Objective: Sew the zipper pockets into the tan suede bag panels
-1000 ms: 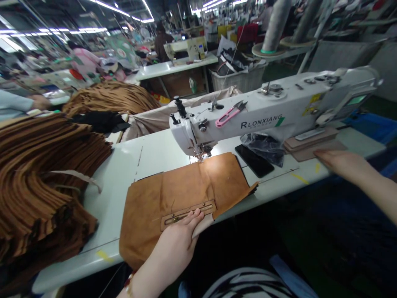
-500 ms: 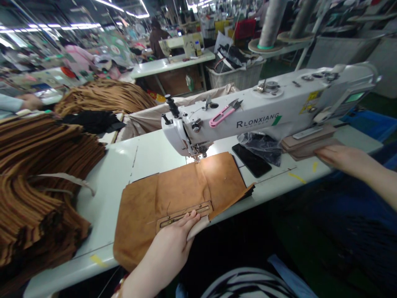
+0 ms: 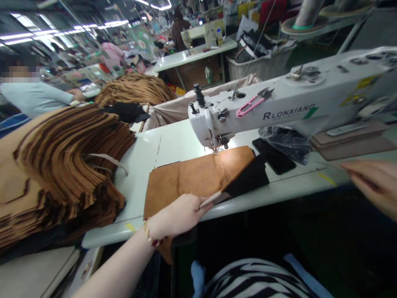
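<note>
- Okay, brown panel (image 3: 198, 174) on the table (image 3: 173, 136), far edge at the sewing machine (image 3: 248, 103) needle, mostly beyond the left fingers.
- Left hand (image 3: 181, 213) grips its near edge; pale edging (image 3: 212, 199) pokes out past the fingers.
- Right hand (image 3: 372, 182) near stacked flat pieces (image 3: 347, 142); blurred, can't tell from here whether it's holding anything.
</note>
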`<state>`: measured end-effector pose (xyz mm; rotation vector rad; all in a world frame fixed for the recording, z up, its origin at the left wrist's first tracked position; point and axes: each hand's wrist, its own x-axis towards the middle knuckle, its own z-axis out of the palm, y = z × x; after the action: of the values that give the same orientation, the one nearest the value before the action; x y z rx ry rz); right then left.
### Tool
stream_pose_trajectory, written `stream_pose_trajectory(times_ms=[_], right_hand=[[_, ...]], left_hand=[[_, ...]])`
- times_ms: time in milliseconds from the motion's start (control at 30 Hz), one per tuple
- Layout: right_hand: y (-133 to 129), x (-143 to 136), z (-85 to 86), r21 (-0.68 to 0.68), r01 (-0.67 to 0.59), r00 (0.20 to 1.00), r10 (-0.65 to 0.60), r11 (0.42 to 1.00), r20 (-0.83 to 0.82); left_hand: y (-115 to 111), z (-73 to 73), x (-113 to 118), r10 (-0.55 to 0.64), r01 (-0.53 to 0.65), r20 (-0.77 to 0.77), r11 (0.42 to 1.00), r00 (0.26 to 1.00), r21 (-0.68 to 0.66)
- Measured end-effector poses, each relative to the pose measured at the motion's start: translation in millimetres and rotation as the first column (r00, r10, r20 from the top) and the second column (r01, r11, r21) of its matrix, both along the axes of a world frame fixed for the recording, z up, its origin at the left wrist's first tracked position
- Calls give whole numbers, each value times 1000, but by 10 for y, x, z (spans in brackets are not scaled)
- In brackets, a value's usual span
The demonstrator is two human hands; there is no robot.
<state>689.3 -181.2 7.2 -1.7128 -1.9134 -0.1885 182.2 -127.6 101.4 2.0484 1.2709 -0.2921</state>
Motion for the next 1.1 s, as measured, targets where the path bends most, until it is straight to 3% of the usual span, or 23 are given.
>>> stream_pose_trajectory(times_ms=[33,67,133,267,400,467,567,700,800,900,1100], right_hand=[[-69,-220,-71,-20,-170,985,171,985,33],[-122,-446,-150,-38,-261,964,263,965,48],[-182,-907,-304,-48,-360,930,363,932,58],[-206,-1851,-485,-156,-440,895,446,884,1],[-245,-2748,-516,-137,-527,847,531,839,-12],[-278,-3121,-529,-123,-553,831,556,824,-16],[-339,-3539,-589,-119,-567,821,571,815,-4],[-439,-3834,-730,-126,-546,835,551,828,5],[-498,-3898,-805,-135,-521,849,528,843,18],[-507,-3881,-807,-130,-515,852,523,847,29],[-442,-3797,-676,-113,-524,848,529,844,26]], left_hand=[[82,61,-10,29,-33,-65,998,997,-59],[158,110,-27,55,-65,-107,993,993,-97],[283,181,-76,74,-92,-128,985,989,-145],[371,301,-172,56,-69,-92,987,994,-148],[267,406,-179,58,-71,-113,991,992,-113],[164,393,-145,17,-24,-95,998,995,-66],[-10,248,-74,-118,116,21,990,993,76],[-186,-46,28,-325,296,52,909,944,293],[-246,-169,106,-332,333,-59,885,941,324],[-248,-162,147,-298,324,-133,901,945,287],[-174,-60,86,-294,307,-89,919,952,249]])
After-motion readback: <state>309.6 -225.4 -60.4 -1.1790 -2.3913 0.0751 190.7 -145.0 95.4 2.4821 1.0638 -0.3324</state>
